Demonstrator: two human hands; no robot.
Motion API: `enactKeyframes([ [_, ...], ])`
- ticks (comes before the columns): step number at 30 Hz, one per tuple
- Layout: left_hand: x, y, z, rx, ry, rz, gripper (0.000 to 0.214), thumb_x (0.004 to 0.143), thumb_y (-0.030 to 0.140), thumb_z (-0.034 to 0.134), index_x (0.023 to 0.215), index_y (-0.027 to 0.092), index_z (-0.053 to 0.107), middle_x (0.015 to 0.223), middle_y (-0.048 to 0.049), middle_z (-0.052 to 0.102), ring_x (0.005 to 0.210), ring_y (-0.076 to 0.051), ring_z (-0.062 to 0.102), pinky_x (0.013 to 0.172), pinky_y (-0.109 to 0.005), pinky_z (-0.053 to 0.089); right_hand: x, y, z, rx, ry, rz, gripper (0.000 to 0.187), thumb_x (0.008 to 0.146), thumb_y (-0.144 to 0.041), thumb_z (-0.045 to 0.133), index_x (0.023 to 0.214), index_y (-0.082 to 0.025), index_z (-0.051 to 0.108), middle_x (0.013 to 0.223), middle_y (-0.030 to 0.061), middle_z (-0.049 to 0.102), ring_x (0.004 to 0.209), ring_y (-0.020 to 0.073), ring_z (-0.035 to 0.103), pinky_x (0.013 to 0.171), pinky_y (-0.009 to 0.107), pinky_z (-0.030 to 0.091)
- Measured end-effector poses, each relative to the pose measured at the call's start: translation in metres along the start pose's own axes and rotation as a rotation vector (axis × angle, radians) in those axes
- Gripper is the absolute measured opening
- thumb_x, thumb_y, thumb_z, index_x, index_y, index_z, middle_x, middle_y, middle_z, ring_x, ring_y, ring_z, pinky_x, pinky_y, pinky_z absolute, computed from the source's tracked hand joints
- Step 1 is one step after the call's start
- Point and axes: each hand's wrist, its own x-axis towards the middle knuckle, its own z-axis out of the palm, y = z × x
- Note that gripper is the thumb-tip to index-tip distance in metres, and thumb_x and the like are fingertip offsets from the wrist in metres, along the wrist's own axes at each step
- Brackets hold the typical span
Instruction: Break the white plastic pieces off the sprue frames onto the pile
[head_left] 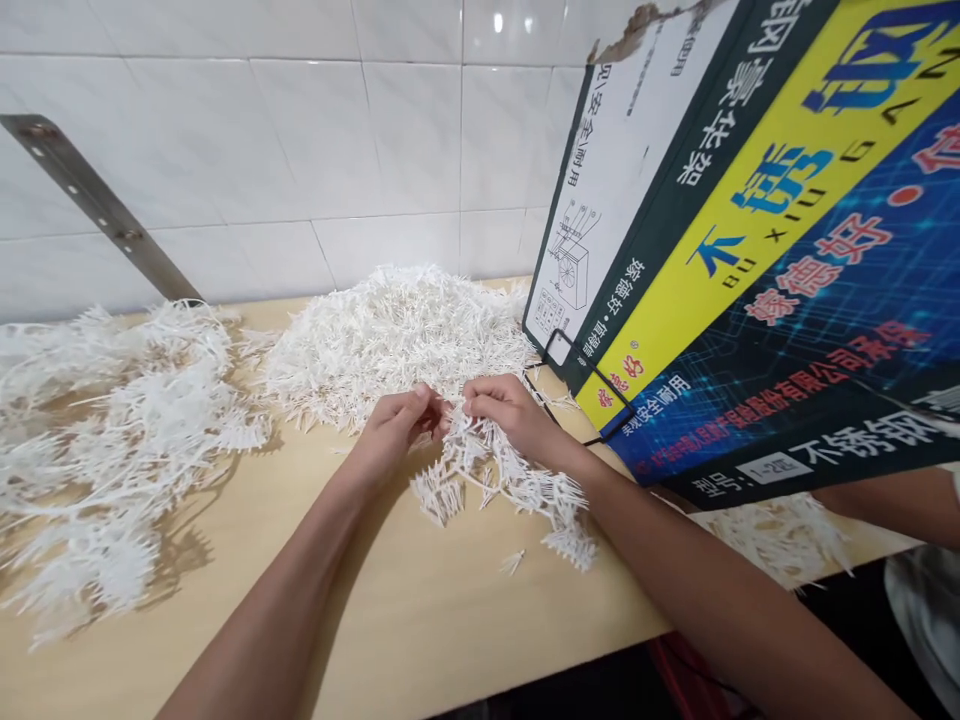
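My left hand (pixel 397 425) and my right hand (pixel 506 412) meet over the middle of a pale wooden table (pixel 420 610). Both are closed, pinching a white plastic sprue (pixel 499 480) with many thin comb-like branches that hangs down from my fingers onto the table. Just behind my hands lies a big heap of small white plastic pieces (pixel 390 335). At the left spreads a tangle of white branched sprues (pixel 112 440). One small white bit (pixel 513 562) lies loose near the front.
A large printed cardboard box (pixel 750 230) in yellow, blue and white leans at the right, above the table. Another person's arm (pixel 892 505) shows under it. More white sprues (pixel 772 535) lie there. A metal bracket (pixel 97 205) crosses the white tiled wall (pixel 300 140).
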Motion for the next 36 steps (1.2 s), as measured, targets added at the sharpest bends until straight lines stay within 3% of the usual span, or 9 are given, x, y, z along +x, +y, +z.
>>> enactKeyframes([
  [2, -0.002, 0.002, 0.004, 0.096, -0.003, 0.003, 0.050, 0.095, 0.065, 0.061, 0.082, 0.016, 0.068, 0.068, -0.0014, 0.057, 0.061, -0.014, 0.051, 0.059, -0.027, 0.039, 0.001, 0.001, 0.001, -0.148, 0.073, -0.043, 0.028, 0.086, -0.024, 0.056, 0.061, -0.019, 0.047, 0.059, -0.0055, 0.037, 0.060, 0.0106, 0.034, 0.059, 0.028, 0.024],
  [7, -0.005, 0.014, 0.006, 0.372, -0.065, 0.046, 0.039, 0.094, 0.055, 0.067, 0.111, 0.020, 0.067, 0.067, 0.0045, 0.052, 0.057, -0.012, 0.044, 0.056, -0.025, 0.034, 0.001, -0.002, 0.004, -0.468, 0.083, -0.134, 0.033, 0.087, -0.027, 0.057, 0.059, -0.019, 0.042, 0.056, -0.0060, 0.034, 0.058, 0.0100, 0.032, 0.060, 0.028, 0.023],
  [11, -0.005, 0.021, -0.003, 0.574, -0.203, 0.051, 0.032, 0.100, 0.048, 0.057, 0.098, 0.018, 0.069, 0.066, 0.0036, 0.052, 0.058, -0.011, 0.044, 0.057, -0.025, 0.033, 0.001, 0.000, 0.003, -0.593, 0.012, -0.141, 0.026, 0.085, -0.024, 0.056, 0.061, -0.018, 0.048, 0.055, -0.0061, 0.037, 0.057, 0.0096, 0.033, 0.060, 0.028, 0.022],
  [16, -0.006, 0.023, -0.006, 0.728, -0.267, 0.042, 0.034, 0.099, 0.041, 0.054, 0.075, 0.018, 0.057, 0.062, 0.0037, 0.050, 0.056, -0.010, 0.041, 0.056, -0.025, 0.031, 0.002, -0.002, -0.001, -0.526, -0.122, -0.077, 0.027, 0.086, -0.021, 0.056, 0.060, -0.017, 0.049, 0.057, -0.0063, 0.034, 0.059, 0.0095, 0.032, 0.059, 0.027, 0.022],
  [21, -0.009, 0.027, -0.001, 0.629, -0.278, -0.040, 0.040, 0.097, 0.044, 0.056, 0.066, 0.019, 0.053, 0.059, 0.0019, 0.055, 0.054, -0.011, 0.044, 0.055, -0.026, 0.034, 0.003, -0.004, -0.006, -0.361, -0.208, 0.016, 0.029, 0.088, -0.027, 0.058, 0.061, -0.018, 0.051, 0.059, -0.0060, 0.035, 0.060, 0.0102, 0.031, 0.057, 0.027, 0.021],
  [28, -0.015, 0.030, -0.001, 0.103, -0.418, -0.025, 0.044, 0.088, 0.051, 0.071, 0.060, 0.019, 0.063, 0.049, 0.0009, 0.047, 0.047, -0.012, 0.037, 0.053, -0.030, 0.027, -0.005, 0.005, 0.009, 0.468, -0.364, 0.132, 0.025, 0.079, -0.032, 0.060, 0.059, -0.021, 0.049, 0.053, -0.0057, 0.038, 0.049, 0.0104, 0.030, 0.050, 0.027, 0.027],
  [30, -0.014, 0.027, 0.000, -0.040, -0.343, -0.014, 0.043, 0.084, 0.054, 0.075, 0.063, 0.018, 0.067, 0.048, 0.0016, 0.044, 0.047, -0.011, 0.034, 0.053, -0.030, 0.025, -0.007, 0.008, 0.016, 0.689, -0.323, 0.149, 0.029, 0.078, -0.035, 0.060, 0.056, -0.023, 0.044, 0.048, -0.0062, 0.035, 0.044, 0.0099, 0.026, 0.047, 0.028, 0.027],
  [32, -0.012, 0.023, 0.001, -0.117, -0.217, -0.015, 0.040, 0.083, 0.053, 0.078, 0.067, 0.017, 0.070, 0.048, 0.0028, 0.042, 0.047, -0.010, 0.031, 0.053, -0.029, 0.023, -0.007, 0.009, 0.020, 0.741, -0.248, 0.172, 0.028, 0.075, -0.036, 0.060, 0.056, -0.023, 0.045, 0.047, -0.0058, 0.035, 0.043, 0.0100, 0.025, 0.046, 0.028, 0.026],
  [36, -0.005, 0.018, 0.003, -0.126, -0.013, -0.038, 0.030, 0.088, 0.045, 0.075, 0.081, 0.016, 0.073, 0.057, 0.0014, 0.049, 0.050, -0.010, 0.036, 0.051, -0.026, 0.025, -0.005, 0.002, 0.021, 0.439, -0.002, 0.130, 0.026, 0.080, -0.035, 0.064, 0.063, -0.020, 0.051, 0.055, -0.0038, 0.044, 0.051, 0.0118, 0.034, 0.051, 0.028, 0.027],
])
